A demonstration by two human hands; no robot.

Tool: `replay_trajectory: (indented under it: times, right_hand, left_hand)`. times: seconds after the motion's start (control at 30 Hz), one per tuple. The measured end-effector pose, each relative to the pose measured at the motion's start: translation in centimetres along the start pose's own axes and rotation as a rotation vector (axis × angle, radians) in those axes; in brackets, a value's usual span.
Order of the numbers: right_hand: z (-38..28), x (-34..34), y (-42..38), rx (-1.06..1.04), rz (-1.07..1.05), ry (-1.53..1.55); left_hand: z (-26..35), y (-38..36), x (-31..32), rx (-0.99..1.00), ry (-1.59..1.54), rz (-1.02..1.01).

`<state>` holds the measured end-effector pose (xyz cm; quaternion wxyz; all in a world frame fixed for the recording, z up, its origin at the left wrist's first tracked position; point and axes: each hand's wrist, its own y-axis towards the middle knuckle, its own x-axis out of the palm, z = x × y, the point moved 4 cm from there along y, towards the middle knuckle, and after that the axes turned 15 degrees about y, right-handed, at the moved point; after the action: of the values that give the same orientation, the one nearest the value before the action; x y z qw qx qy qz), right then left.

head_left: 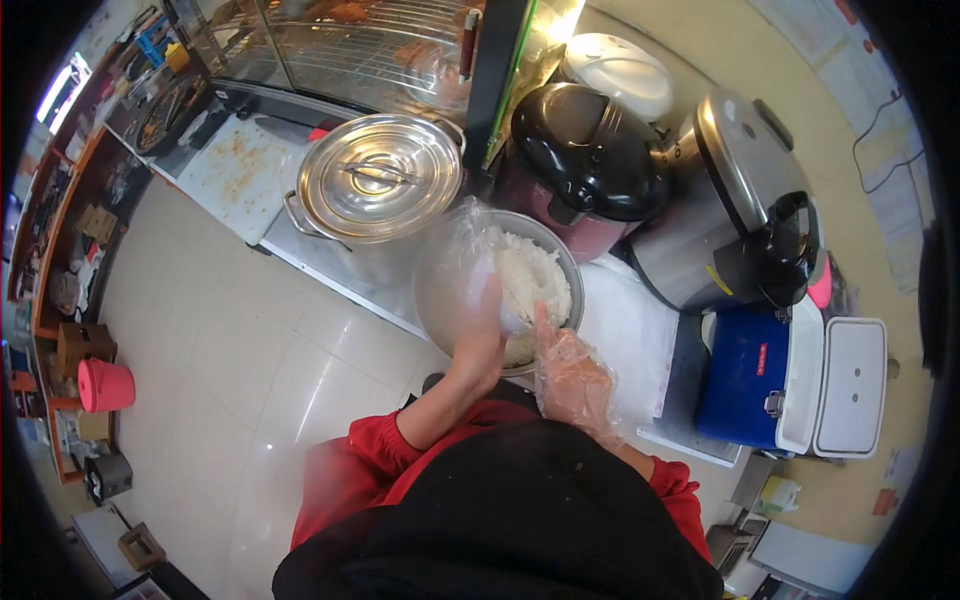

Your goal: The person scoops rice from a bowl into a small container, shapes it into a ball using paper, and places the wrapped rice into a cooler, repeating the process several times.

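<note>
A large round metal pot (574, 254) holds white cooked rice (545, 268) in front of me. Over its left side my left hand (482, 335), bare and blurred, is closed on a clear plastic bag (468, 235). The bag stands up past the fingers and overlaps a mound of rice. My right hand (578, 385) wears a loose clear plastic glove and comes in from the lower right. One of its fingers points up to the near edge of the rice, while the other fingers are hidden under the hand.
A lidded steel pot (380, 178) stands to the left, beside a stained white board (240, 175). Behind are a black-lidded cooker (590, 150), a large steel cooker (715, 210) and a glass display case (350, 50). An open blue cool box (745, 375) sits at the right.
</note>
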<state>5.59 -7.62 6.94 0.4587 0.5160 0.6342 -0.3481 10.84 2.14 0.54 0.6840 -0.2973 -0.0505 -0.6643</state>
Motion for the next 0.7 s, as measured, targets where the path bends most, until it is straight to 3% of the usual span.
replay_trajectory:
  times: [0.1, 0.2, 0.43, 0.63, 0.7]
  right_hand:
    - [1.0, -1.8, 0.1, 0.006, -0.015, 0.074]
    - [2.0, -6.1, 0.6, -0.025, 0.105, 0.172]
    - [-1.9, -2.9, 1.5, -0.133, 0.068, -0.227]
    - [-1.8, -1.6, 1.5, -0.06, -0.085, -0.098]
    - [1.2, -2.8, 2.9, -0.166, 0.11, 0.202]
  left_hand:
    - [0.4, 1.0, 0.3, -0.069, -0.161, -0.158]
    - [3.0, 0.6, 0.6, -0.114, -0.2, -0.184]
    - [3.5, 0.0, -0.1, 0.014, -0.072, -0.225]
    - [2.3, 0.7, -1.4, 0.038, -0.071, -0.152]
    - [3.8, 0.5, -1.3, -0.008, -0.129, -0.196]
